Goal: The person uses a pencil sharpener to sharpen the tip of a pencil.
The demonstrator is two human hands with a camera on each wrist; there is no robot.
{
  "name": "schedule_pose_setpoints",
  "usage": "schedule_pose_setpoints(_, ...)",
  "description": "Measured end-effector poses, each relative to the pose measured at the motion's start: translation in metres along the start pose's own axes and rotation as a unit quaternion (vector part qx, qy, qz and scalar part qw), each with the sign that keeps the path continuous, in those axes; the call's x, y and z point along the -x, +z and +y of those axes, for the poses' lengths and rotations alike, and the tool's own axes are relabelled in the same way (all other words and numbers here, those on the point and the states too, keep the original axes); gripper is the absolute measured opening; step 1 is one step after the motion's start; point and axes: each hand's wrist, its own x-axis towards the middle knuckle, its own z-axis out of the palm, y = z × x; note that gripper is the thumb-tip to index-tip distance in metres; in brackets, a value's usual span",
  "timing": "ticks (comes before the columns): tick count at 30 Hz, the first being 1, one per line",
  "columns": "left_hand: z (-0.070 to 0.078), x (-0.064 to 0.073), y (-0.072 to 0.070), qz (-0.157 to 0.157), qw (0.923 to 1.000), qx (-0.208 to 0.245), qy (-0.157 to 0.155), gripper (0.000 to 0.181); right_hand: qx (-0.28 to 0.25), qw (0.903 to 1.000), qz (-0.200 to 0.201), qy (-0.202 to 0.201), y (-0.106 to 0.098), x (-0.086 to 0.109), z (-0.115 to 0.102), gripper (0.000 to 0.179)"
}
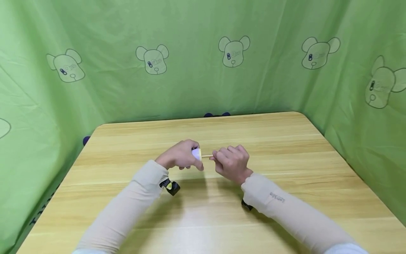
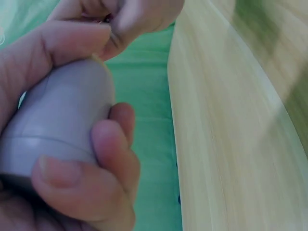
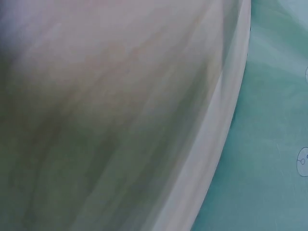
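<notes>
My left hand [image 1: 183, 154] grips a lavender, rounded handheld body [image 1: 196, 153] with a pale yellow rim, held level above the wooden table. In the left wrist view the body [image 2: 62, 106] shows a thin seam and a dark rear end, with fingers and thumb wrapped round it. A thin gold-coloured rod [image 1: 207, 156] sticks out of its rim toward the right. The fingers of my right hand [image 1: 233, 163] curl round the rod's far end, hiding its tip. The right wrist view has neither the hand nor the rod, only blurred cloth and curtain.
The wooden table [image 1: 203, 225] has rounded far corners. Green curtains [image 1: 190, 91] with bear-head prints hang behind it and at both sides. Each forearm wears a beige sleeve, and a black wrist camera [image 1: 172, 188] juts from the left one.
</notes>
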Motion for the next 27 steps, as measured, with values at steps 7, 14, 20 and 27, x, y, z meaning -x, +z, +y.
schedule_pose_setpoints(7, -0.001, -0.006, 0.008, 0.054, 0.9932, -0.092, 0.048, 0.03, -0.013, 0.9978, -0.055, 0.035, -0.005, -0.003, -0.001, 0.048)
schedule_pose_setpoints(14, -0.003, -0.006, 0.014, 0.114, 0.9761, -0.166, 0.081, 0.036, -0.048, 0.9797, -0.164, 0.105, -0.015, -0.013, -0.002, 0.045)
schedule_pose_setpoints(20, -0.007, -0.006, 0.019, 0.166, 0.9554, -0.217, 0.112, 0.041, -0.103, 0.9148, -0.324, 0.219, -0.024, -0.025, -0.001, 0.032)
schedule_pose_setpoints(27, -0.014, -0.005, 0.028, 0.245, 0.8998, -0.311, 0.183, 0.045, -0.205, 0.7522, -0.5, 0.377, -0.026, -0.048, 0.007, 0.033)
